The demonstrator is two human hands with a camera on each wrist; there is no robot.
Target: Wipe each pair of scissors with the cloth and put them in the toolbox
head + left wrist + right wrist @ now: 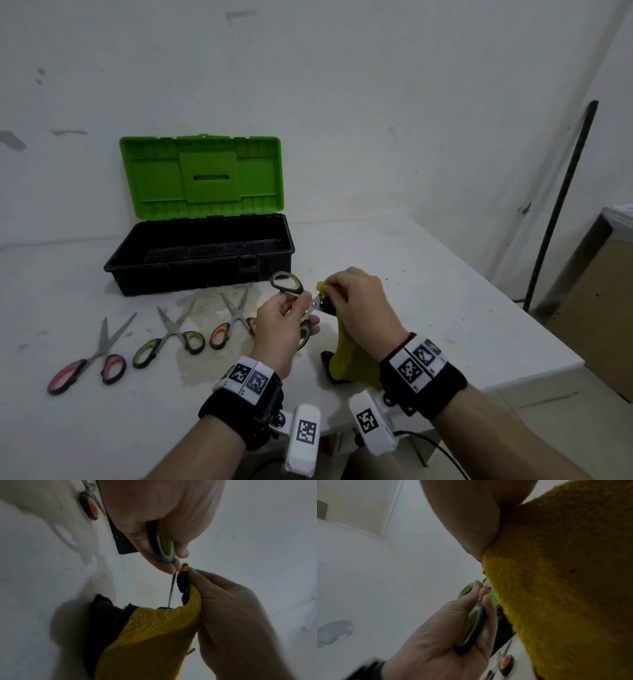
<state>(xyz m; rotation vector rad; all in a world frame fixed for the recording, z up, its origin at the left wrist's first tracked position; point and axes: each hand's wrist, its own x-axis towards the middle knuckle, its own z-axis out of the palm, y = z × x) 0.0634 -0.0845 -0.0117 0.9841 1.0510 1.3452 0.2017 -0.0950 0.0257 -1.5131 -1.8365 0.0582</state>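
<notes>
Four scissors total: three lying on the table, blades toward the toolbox along the back edge. The left hand grips the green pair, blades pointing right into the cloth pinched by the right hand.

Scuffed white wall, white table, dark pole leaning in corner

The head view is evenly, softly lit with lines bowed at the edges, while both wrist views are rendered dim and grainy, near surfaces blurred and a soft shadow cast beneath the cloth.
</notes>
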